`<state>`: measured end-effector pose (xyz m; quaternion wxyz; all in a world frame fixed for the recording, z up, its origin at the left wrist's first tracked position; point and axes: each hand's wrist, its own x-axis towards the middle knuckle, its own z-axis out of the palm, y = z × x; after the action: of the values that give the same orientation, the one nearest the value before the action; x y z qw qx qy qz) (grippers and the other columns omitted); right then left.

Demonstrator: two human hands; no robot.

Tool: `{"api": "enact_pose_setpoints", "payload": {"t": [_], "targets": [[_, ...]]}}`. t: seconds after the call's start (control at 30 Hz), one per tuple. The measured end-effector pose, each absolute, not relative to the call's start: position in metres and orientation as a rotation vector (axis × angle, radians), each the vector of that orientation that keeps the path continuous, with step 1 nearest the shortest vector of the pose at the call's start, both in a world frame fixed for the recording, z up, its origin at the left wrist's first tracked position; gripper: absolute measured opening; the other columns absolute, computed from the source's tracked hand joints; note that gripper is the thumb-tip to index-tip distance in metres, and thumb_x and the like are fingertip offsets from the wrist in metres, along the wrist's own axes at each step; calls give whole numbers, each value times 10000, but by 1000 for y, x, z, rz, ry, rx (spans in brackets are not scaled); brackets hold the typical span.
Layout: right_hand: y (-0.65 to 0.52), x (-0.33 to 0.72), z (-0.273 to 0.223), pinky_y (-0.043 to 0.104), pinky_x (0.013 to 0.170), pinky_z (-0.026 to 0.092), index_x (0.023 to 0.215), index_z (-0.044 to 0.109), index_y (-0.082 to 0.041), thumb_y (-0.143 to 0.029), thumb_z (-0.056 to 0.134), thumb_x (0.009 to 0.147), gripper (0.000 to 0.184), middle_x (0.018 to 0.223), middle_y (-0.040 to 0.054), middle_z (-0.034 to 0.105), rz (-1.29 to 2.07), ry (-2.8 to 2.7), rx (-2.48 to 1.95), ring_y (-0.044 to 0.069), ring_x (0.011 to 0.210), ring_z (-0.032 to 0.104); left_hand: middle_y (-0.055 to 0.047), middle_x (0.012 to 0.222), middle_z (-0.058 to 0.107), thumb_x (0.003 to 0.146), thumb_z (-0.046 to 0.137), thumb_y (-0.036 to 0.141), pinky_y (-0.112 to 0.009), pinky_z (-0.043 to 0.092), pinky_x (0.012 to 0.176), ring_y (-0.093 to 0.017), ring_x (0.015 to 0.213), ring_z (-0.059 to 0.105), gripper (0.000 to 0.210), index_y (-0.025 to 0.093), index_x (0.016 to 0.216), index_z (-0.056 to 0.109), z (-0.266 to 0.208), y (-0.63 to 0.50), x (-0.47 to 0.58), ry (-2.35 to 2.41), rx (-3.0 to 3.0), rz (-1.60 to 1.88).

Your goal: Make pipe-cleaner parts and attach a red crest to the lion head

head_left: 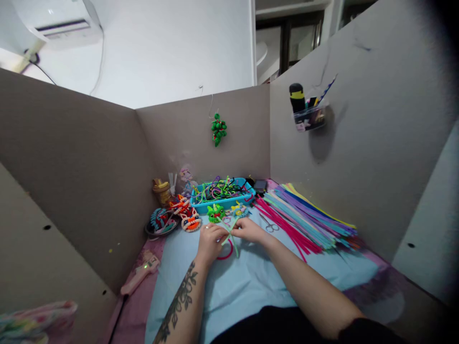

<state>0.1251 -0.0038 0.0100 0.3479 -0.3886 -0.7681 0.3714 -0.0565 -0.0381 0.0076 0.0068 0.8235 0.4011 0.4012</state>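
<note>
Light green pipe cleaners (235, 249) cross one another between my two hands, above the blue cloth. My left hand (212, 239) pinches them from the left, and my right hand (249, 230) pinches them from the right near the crossing. Under the hands a pink-red pipe cleaner (229, 253) lies bent in a curve. Just beyond my fingers sit a green animal figure (215, 213) made of pipe cleaners and a blue and yellow one (240, 210). Small scissors (272, 228) rest to the right of my right hand.
A blue tray (206, 206) full of pipe cleaner scraps stands at the back. Bundles of coloured pipe cleaners (308, 215) spread to the right. Orange figures (191, 221) and a dark bowl (161, 233) lie left, with a pink glue gun (141, 273) nearer. Partition walls enclose the table.
</note>
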Motion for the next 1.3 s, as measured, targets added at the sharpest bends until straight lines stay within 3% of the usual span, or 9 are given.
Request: {"api": "enact_pose_setpoints", "payload": {"t": [0.17, 0.43, 0.67, 0.97, 1.3], "targets": [[-2, 126, 6, 200, 461, 250, 513, 531, -140, -263, 566, 698, 224, 475, -59, 384, 970, -2019, -1005, 72, 492, 334, -36, 799, 723, 797, 603, 231, -353, 347, 770, -201, 783, 583, 120, 250, 757, 715, 7, -38, -56, 1230, 2568, 1245], [-5, 122, 7, 210, 529, 329, 591, 623, -128, -207, 598, 670, 114, 572, -18, 550, 916, -2017, -1052, 108, 571, 457, -42, 734, 701, 764, 637, 287, -318, 394, 749, -190, 733, 585, 102, 225, 708, 696, 4, -36, -54, 1212, 2406, 1232], [-5, 121, 4, 215, 513, 317, 598, 633, -128, -201, 595, 683, 119, 564, -15, 555, 910, -2028, -1073, 108, 544, 459, -16, 660, 649, 676, 696, 295, -253, 395, 602, -159, 635, 550, 112, 187, 692, 670, -2, -30, -52, 1276, 2101, 1246], [-4, 120, 2, 203, 482, 270, 573, 609, -135, -122, 559, 667, 108, 508, -43, 494, 920, -2053, -987, 87, 506, 411, -49, 634, 679, 649, 721, 352, -260, 428, 587, -171, 602, 592, 217, 139, 683, 694, -3, -27, -52, 1189, 1787, 1142], [-6, 120, 1, 209, 501, 320, 655, 637, -139, -246, 619, 693, 115, 550, -32, 526, 1084, -1897, -878, 89, 511, 441, -31, 590, 662, 597, 759, 348, -235, 391, 532, -153, 571, 589, 241, 140, 639, 645, 3, -31, -54, 1197, 1505, 1219]]}}
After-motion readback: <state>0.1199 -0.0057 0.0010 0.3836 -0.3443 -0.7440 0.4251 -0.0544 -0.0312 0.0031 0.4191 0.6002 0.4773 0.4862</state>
